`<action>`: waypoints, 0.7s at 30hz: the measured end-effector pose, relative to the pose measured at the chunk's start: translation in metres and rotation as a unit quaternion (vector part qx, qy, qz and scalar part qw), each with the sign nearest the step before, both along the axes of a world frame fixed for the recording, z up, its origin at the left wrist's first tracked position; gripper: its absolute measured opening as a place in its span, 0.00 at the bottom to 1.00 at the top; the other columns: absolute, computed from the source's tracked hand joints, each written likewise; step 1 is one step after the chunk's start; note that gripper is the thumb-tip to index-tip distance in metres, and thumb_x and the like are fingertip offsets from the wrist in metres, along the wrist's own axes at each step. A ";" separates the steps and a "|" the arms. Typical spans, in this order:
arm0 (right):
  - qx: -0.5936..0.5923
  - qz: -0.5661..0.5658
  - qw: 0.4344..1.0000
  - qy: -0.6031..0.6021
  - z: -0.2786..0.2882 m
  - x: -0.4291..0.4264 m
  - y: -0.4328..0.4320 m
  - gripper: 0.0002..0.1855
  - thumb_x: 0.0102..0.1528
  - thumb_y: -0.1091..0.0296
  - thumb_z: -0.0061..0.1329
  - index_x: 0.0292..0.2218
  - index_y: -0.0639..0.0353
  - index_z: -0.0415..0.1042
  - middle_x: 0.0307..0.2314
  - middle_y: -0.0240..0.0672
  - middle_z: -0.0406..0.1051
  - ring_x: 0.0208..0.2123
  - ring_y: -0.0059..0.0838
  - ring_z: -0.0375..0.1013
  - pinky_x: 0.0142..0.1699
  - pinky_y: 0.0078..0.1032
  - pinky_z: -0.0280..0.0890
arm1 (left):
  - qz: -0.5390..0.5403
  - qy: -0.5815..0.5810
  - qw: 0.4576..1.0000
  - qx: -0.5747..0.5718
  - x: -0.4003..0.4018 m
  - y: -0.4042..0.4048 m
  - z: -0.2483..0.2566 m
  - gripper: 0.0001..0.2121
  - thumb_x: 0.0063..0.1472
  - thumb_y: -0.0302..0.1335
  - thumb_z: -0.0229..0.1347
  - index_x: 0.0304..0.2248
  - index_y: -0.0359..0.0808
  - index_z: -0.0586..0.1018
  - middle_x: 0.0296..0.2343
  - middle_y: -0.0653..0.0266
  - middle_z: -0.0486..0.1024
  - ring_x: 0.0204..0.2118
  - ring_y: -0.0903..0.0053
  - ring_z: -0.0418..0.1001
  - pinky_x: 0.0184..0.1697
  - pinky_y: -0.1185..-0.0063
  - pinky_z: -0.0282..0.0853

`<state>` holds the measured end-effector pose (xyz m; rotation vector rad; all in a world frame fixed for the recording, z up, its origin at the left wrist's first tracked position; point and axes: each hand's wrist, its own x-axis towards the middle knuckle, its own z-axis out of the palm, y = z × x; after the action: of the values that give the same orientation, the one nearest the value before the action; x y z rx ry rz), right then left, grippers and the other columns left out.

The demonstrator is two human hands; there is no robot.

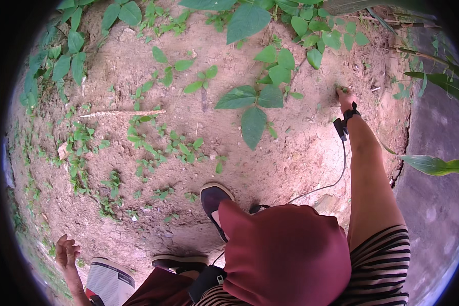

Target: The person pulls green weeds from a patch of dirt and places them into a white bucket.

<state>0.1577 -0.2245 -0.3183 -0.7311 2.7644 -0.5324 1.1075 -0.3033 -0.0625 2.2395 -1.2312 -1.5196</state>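
Observation:
My right hand (345, 96) reaches down to the bare soil at the right, its fingers closed around a small green weed (338, 87). A black device on a wrist strap (342, 124) sits on that wrist, with a cable running back toward my body. At the lower left my left hand (66, 252) is raised with its fingers loosely curled, and nothing shows in it. Beside that hand stands a white printed container (111, 281). Broad-leaved seedlings (255, 103) grow to the left of my right hand.
Small weeds (78, 172) dot the soil at left. A dry seed stalk (122, 113) lies on the ground. Taller leafy plants (248, 21) grow along the top. A grey concrete strip (428, 191) borders the soil at right, with a long leaf (434, 165) over it. My shoes (214, 197) are below.

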 end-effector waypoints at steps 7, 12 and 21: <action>-0.136 0.009 0.936 -0.323 0.008 0.094 -0.052 0.06 0.43 0.74 0.51 0.26 0.66 0.70 0.17 0.30 0.68 0.16 0.16 0.64 0.23 0.11 0.59 | -0.018 -0.066 0.997 -0.036 0.024 -0.004 0.024 0.15 0.54 0.30 0.48 0.42 0.35 0.65 0.27 0.71 0.66 0.25 0.87 0.64 0.28 0.88 0.59; -0.283 0.288 0.901 -0.160 0.068 0.262 -0.150 0.04 0.45 0.75 0.48 0.28 0.63 0.70 0.23 0.35 0.70 0.21 0.19 0.66 0.26 0.16 0.61 | -0.010 -0.098 0.995 -0.030 0.064 0.013 0.043 0.16 0.54 0.28 0.47 0.42 0.35 0.65 0.28 0.69 0.66 0.25 0.86 0.64 0.27 0.86 0.59; 0.173 0.660 0.731 0.021 0.060 0.299 -0.164 0.10 0.39 0.77 0.42 0.28 0.62 0.68 0.27 0.45 0.68 0.32 0.40 0.68 0.36 0.30 0.64 | -0.017 -0.135 0.990 -0.022 0.055 0.053 0.100 0.15 0.55 0.30 0.46 0.42 0.34 0.64 0.28 0.70 0.65 0.24 0.87 0.63 0.27 0.88 0.57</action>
<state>0.4564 -0.3888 -0.2586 -2.1735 1.5395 0.3096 1.1623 -0.2500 0.0377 2.4682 -1.3654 -1.2159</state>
